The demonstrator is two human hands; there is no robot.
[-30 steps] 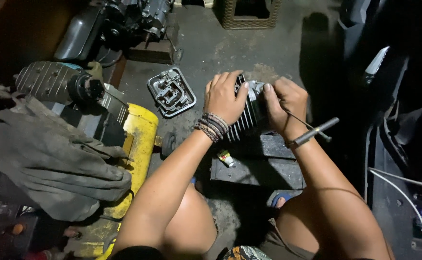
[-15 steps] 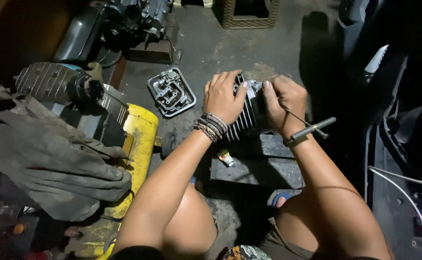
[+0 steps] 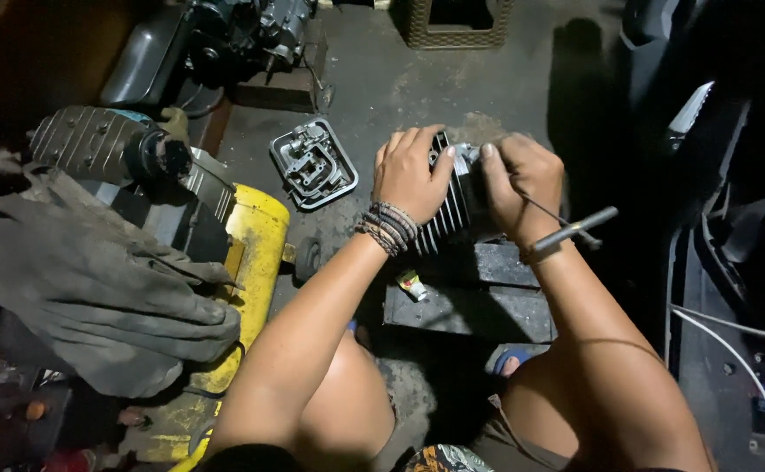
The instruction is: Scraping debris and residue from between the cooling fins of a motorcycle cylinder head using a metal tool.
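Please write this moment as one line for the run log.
left hand: grips finned engine cylinder | right hand: holds cylinder, metal rod at wrist | cylinder rests on dark block

Bare floor (image 3: 487, 79) beyond hands open; metal cover (image 3: 314, 163) left, dark bodywork (image 3: 706, 175) right.

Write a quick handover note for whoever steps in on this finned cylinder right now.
Left hand: gripping the finned cylinder from its left side.
Right hand: on the cylinder's right side, with a metal rod sticking out by the wrist.
The cylinder sits on a dark block on the floor.
A metal cover lies apart, to the left.
Done or left: cannot tell from this view.
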